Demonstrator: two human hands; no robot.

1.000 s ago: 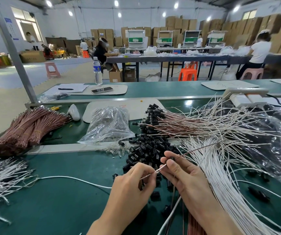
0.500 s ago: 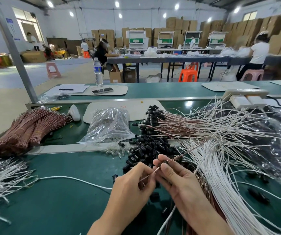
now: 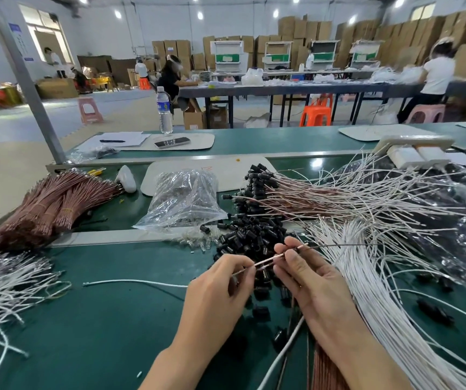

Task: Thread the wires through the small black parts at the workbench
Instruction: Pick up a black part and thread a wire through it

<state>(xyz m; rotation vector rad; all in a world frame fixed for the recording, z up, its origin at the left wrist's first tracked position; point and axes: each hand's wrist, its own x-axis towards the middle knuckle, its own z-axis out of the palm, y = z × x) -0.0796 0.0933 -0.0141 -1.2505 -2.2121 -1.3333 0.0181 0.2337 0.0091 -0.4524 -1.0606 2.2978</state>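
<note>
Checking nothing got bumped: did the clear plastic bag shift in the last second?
No. The plastic bag still overlaps the near edge of the pale mat.

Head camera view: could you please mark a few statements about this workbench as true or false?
1. The left hand and the right hand both pinch one thin wire. True.
2. The clear plastic bag lies to the right of the white wires. False: it lies to their left, beyond the left hand.
3. A water bottle stands upright on the far bench. True.
4. The left hand holds the bundled brown wires. False: they rest on the workbench at the far left, apart from both hands.
5. The small black parts lie in a pile just beyond the hands. True.
</note>
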